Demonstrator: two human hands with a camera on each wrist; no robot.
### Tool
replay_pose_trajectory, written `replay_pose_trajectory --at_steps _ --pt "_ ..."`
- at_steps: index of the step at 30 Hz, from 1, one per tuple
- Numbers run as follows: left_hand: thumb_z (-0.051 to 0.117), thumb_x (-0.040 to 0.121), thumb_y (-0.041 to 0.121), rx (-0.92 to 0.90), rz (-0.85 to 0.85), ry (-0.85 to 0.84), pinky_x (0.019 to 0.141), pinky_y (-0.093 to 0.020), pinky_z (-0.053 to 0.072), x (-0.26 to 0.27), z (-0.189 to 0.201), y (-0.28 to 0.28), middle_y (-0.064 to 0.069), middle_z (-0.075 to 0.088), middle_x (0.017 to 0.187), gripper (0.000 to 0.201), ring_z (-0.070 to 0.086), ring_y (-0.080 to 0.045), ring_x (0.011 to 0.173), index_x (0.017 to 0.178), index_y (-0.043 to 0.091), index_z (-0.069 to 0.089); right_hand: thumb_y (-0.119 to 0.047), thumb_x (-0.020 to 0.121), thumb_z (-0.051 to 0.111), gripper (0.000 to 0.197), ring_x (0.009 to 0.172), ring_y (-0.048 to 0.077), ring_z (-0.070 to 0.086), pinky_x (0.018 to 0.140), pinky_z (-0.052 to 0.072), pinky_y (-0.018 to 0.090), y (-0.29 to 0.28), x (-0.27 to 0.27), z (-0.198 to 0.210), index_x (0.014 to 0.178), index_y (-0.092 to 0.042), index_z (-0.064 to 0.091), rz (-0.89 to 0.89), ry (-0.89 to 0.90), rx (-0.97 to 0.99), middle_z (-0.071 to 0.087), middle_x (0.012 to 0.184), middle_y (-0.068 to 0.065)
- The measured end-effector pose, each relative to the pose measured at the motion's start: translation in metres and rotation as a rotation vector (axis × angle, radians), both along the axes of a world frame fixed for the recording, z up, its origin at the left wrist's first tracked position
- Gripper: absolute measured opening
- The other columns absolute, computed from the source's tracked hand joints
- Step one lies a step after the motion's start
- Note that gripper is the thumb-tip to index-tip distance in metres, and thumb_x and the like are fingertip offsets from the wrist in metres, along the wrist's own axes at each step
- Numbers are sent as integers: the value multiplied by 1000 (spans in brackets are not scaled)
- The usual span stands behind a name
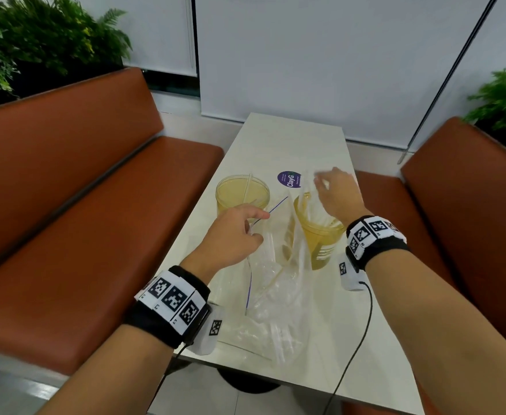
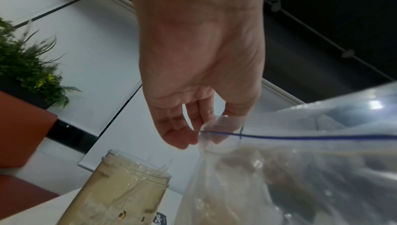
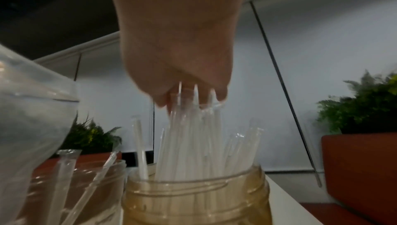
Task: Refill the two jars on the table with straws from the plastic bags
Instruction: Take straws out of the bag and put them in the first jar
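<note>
Left hand (image 2: 193, 75) is pinching the bag (image 2: 300, 169) rim, holding it up beside the left jar (image 1: 242, 194) on the counter (image 1: 290, 139). Right hand (image 3: 178, 50) is gripping a bunch of straws (image 3: 193, 140) standing in the right jar (image 3: 197, 199).

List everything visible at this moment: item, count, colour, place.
jars: two, clear yellowish, mid-table.
straws: many, clear, mostly in the right jar, a few in the left.
plastic bags: clear, blue zip line, near table end; count unclear.
sticker: one, purple, beyond the jars.
table: one, white.
benches: two, brown, either side.
plants: green, behind benches.
left hand: pinches a bag's rim.
right hand: holds straws above the right jar.
</note>
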State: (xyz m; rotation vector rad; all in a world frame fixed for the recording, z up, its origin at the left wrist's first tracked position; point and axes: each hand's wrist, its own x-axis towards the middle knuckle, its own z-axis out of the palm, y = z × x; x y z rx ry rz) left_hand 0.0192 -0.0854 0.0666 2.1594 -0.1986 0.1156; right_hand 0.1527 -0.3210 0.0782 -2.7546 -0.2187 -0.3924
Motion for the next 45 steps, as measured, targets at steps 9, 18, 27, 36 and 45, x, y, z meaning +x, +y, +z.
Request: replay_pose_trajectory --at_steps 9,18,27,36,45 --pt "59 85 -1 -8 -12 4 56 -10 42 -4 6 -5 1 69 83 50 56 -12 57 130 19 65 -26 93 61 25 72 22 72 68 56 28 55 -61 64 84 -8 75 163 -90 257 74 79 5" --pt "56 84 -10 -94 -74 -53 54 -23 57 -2 8 -8 2 61 132 55 67 -24 71 134 12 63 -37 88 74 48 89 24 70 71 57 31 101 -108 26 119 -5 57 -16 660 -191 64 108 9" --pt "53 85 -12 -108 -165 -112 64 -24 57 1 1 -4 6 62 131 56 54 -8 78 131 17 66 -37 98 61 54 119 27 64 81 50 39 110 -94 6 138 -4 49 -93 963 -222 61 135 11" --pt "54 87 -10 -159 -129 -67 62 -18 55 5 -7 6 9 59 135 54 52 -5 71 132 19 66 -28 97 62 53 124 30 59 108 47 43 111 -82 -10 142 -3 48 -147 1003 -53 53 141 8" --pt "52 90 -7 -224 31 52 77 -26 47 6 -6 6 -31 60 126 49 58 -45 116 134 11 61 -13 98 52 13 70 17 52 62 40 27 105 -91 16 103 -9 64 105 873 306 67 75 -1"
